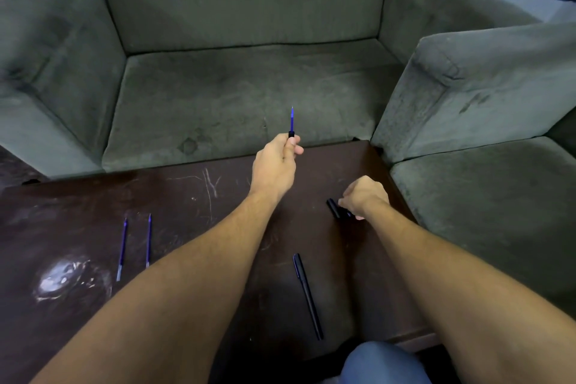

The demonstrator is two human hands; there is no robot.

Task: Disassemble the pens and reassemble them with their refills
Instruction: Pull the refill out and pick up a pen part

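Refill [292,121], blue, stands tip-up, pinched in left hand [276,162]; right hand [364,196] curls round black pen barrel [333,207] on worktop [187,196]; slim black pen [307,293] lies nearer.

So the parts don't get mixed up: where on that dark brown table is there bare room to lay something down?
Bare dark brown wooden table lies beyond the two thin blue refills, across to the left forearm. The right side is crowded: the right hand grips a short black pen piece, with a long black pen nearer.
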